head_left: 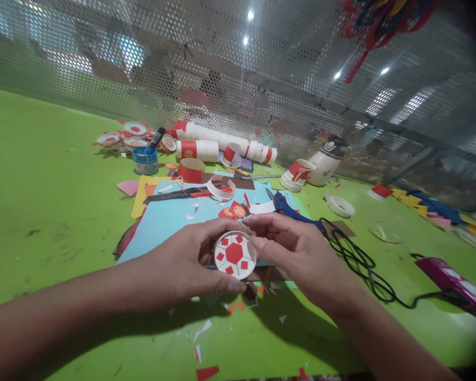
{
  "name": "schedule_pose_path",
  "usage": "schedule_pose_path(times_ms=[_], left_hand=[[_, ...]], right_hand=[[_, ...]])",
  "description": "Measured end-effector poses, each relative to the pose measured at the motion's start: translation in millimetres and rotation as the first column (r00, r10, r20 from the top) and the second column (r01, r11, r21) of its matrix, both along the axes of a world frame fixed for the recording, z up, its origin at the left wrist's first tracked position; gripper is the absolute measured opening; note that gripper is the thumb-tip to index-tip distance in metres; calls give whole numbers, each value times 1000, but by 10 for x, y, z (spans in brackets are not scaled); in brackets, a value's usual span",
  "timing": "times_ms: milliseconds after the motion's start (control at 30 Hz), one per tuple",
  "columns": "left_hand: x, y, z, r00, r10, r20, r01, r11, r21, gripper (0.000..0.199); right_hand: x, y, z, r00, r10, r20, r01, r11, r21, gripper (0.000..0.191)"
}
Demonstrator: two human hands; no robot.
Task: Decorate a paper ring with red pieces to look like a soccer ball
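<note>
A round white disc (235,255), with a red hexagon in its middle and several small red pieces around it, is held up near the centre. My left hand (190,259) grips it from the left, thumb along its lower edge. On the right side, my right hand (297,254) has its thumb and fingers closed on the upper right rim. Behind the hands lies light blue paper (162,222) with red paper pieces (238,209), a white paper ring (221,188) and a dark cutter (174,194). A blue glue gun (289,207) rests beyond my right hand.
A blue jar (145,160), stacked paper cups (226,143), a red-and-white cup (297,174) and a white kettle (328,160) stand at the back before a mesh screen (222,79). A black cable (353,259) runs right to a magenta power strip (452,280). Paper scraps litter the green table (83,211).
</note>
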State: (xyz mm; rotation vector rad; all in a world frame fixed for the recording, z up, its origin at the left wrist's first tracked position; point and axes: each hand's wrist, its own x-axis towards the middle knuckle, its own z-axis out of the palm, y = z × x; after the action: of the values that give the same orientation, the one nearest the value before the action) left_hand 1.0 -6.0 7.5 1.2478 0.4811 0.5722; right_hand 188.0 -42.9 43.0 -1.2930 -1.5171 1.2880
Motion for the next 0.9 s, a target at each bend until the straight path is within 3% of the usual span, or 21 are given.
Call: schedule_pose_path(times_ms=[267, 900], left_hand=[[7, -13, -71, 999, -4, 42, 6, 1000, -31, 54], [17, -13, -62, 999, 1, 44, 1, 999, -53, 49]], right_hand=[[-27, -4, -42, 998, -17, 60, 18, 1000, -21, 21], [-14, 7, -95, 1000, -11, 6, 11, 998, -55, 25]])
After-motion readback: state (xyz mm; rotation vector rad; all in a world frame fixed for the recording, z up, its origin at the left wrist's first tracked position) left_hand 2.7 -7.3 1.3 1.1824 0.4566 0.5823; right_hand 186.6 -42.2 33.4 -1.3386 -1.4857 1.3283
